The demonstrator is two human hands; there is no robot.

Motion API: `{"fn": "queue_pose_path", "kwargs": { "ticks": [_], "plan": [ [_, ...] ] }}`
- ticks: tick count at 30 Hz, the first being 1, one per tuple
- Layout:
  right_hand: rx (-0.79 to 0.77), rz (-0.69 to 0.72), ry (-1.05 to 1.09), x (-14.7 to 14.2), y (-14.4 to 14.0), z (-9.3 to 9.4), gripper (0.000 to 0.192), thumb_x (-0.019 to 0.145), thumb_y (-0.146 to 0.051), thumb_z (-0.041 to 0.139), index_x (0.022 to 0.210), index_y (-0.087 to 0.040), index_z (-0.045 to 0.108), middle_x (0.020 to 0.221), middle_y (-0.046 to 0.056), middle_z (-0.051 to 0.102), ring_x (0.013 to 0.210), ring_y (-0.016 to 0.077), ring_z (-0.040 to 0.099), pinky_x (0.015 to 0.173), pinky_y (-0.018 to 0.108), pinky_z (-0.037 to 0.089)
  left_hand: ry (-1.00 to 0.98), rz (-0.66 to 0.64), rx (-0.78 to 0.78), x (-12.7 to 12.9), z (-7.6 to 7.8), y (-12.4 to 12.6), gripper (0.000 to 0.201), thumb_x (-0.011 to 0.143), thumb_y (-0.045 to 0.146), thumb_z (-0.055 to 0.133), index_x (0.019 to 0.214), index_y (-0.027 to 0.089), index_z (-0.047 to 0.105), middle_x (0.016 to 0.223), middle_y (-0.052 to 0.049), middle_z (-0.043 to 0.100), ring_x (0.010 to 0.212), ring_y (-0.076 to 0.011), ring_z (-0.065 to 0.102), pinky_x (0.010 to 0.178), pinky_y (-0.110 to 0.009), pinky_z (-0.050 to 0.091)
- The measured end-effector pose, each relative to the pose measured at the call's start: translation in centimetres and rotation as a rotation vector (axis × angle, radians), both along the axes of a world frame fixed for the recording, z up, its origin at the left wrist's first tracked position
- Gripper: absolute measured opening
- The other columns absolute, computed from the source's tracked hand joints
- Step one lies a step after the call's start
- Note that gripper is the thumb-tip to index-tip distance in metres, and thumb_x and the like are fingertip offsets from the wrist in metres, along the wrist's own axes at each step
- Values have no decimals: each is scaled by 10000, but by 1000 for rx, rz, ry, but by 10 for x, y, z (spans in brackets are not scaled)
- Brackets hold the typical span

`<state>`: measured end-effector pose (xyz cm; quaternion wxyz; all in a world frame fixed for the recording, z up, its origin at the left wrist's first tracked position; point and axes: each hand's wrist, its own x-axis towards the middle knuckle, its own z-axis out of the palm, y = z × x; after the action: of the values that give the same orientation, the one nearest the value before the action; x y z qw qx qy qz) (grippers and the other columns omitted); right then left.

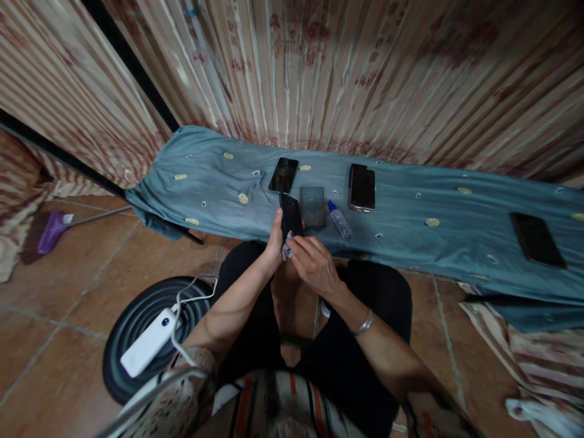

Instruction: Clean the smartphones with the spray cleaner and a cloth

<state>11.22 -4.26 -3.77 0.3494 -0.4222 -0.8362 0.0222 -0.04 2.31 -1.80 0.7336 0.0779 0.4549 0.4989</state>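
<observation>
My left hand (275,238) grips a dark smartphone (291,214), tilted up above the near edge of the cloth. In the fingers of my right hand (314,263) is a small whitish wiping cloth (287,249), pressed against the lower end of that phone. Just beyond lies another black phone (283,175). To the right of the held phone rests a flat, dark, blurred rectangle (312,210) whose kind I cannot make out. Beside it lies a clear spray bottle (340,220) with a blue top. Farther right are a dark phone (362,188) and another black phone (538,239).
A teal patterned cloth (401,237) covers the long low surface before me, with a striped curtain (319,73) behind. At lower left, a white power bank (148,344) with a cable lies on a round dark ribbed object (114,359). A purple broom (52,232) lies on the tiled floor.
</observation>
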Motion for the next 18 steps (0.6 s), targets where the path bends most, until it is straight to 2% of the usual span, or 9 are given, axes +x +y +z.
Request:
{"fn": "queue_pose_path", "kwargs": {
  "ticks": [4, 11, 15, 18],
  "plan": [
    [-46, -8, 29, 0, 0, -1, 367, 1015, -184, 438, 1251, -168, 719, 1183, 145, 730, 1063, 254, 661, 989, 436, 567, 5, 6, 3, 1, -1, -1, 644, 977, 637, 402, 1066, 96, 741, 746, -86, 759, 755, -211, 739, 744, -302, 594],
    [-100, 0, 65, -2, 1, 0, 404, 998, -171, 444, 1327, -158, 677, 1243, 163, 698, 1121, 272, 643, 1033, 464, 537, -55, 8, -7, 1, -4, -1, 554, 1013, 558, 382, 1128, 149, 737, 825, -71, 770, 854, -196, 755, 810, -285, 604],
    [-115, -10, 75, -4, 2, 1, 425, 999, -179, 428, 1358, -148, 653, 1282, 169, 681, 1144, 276, 632, 1054, 478, 526, -86, -16, -19, 1, -4, -2, 543, 1014, 544, 394, 1152, 128, 713, 853, -86, 769, 900, -202, 759, 840, -304, 618],
    [-116, -21, 80, -5, 5, 1, 425, 995, -189, 442, 1362, -132, 649, 1305, 176, 667, 1174, 280, 619, 1077, 471, 510, -86, 2, -20, 0, -7, -5, 447, 1024, 477, 420, 1101, 151, 716, 839, -66, 765, 864, -168, 759, 810, -257, 616]
  ]
}}
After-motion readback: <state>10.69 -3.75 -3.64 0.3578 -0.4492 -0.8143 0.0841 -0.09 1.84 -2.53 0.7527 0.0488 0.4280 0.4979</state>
